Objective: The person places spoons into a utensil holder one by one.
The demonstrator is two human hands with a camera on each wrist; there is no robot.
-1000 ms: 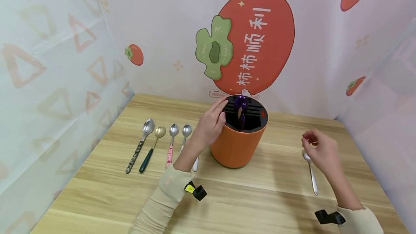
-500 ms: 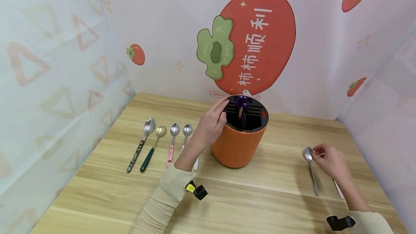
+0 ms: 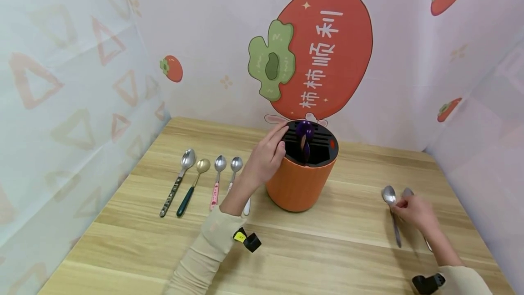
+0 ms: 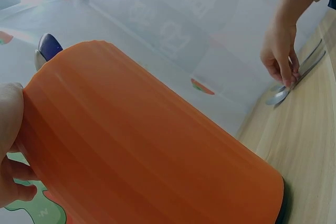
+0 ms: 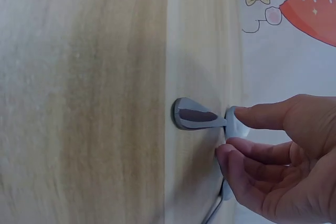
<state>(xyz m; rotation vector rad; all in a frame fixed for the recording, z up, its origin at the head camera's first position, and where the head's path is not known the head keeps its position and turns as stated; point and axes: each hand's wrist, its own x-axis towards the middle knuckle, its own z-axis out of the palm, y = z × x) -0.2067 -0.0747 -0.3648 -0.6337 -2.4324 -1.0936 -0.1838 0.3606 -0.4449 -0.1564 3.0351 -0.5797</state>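
Note:
My left hand holds the upper left side of the round orange utensil holder, thumb and fingers spread along its rim. The holder's black top has slots and a larger opening, where a purple shiny utensil stands. At the right, my right hand pinches a silver spoon just below its bowl; in the right wrist view the spoon's handle points at the camera. A second silver spoon lies partly hidden beneath this hand.
To the left lie a spoon with a dark patterned handle, a gold spoon with a green handle, a pink-handled spoon and a white-handled spoon. My left forearm partly covers another white handle. Printed cloth walls surround the wooden table.
My right hand has moved down and slightly right, then onto the neck of the left silver spoon. The second silver spoon has come into view under it. My left hand stays put.

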